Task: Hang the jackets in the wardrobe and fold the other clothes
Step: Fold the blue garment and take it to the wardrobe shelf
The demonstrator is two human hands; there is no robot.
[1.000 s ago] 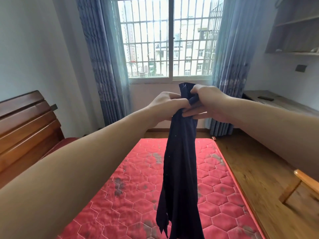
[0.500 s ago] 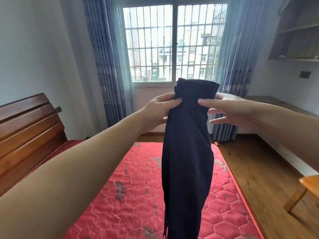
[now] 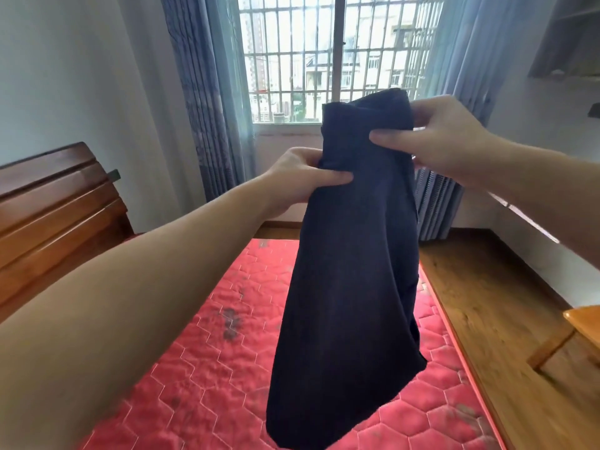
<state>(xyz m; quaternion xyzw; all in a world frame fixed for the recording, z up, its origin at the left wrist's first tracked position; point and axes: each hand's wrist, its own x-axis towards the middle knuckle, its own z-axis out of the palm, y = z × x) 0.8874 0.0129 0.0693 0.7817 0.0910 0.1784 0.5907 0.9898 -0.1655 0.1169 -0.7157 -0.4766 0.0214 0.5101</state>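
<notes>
Navy garment (image 3: 350,271), soft and limp, held up in mid-air above the red quilted mattress (image 3: 201,368), hanging from centre frame down toward 6 o'clock. Left hand (image 3: 302,180) at about 9 o'clock of the cloth's upper part, fingers (image 3: 334,178) closed in a pinch on the left edge. Right hand (image 3: 441,138) higher, at about 2 o'clock, thumb pressed on the front and other fingers wrapped behind the top corner, also closed on the fabric. Top hem folded over between the two grips, lower portion dangling free and slightly flared, not touching the bed as far as can be seen. Likely light, thin knit: no stiffness, prone to sagging, twisting and slipping out of alignment if gripped at one point only. Best taken at two matching corners or along a seam, pulled gently taut, then laid flat on the mattress for folding. Wooden headboard (image 3: 55,203) at 9 o'clock, barred window (image 3: 324,56) at 12 o'clock.
</notes>
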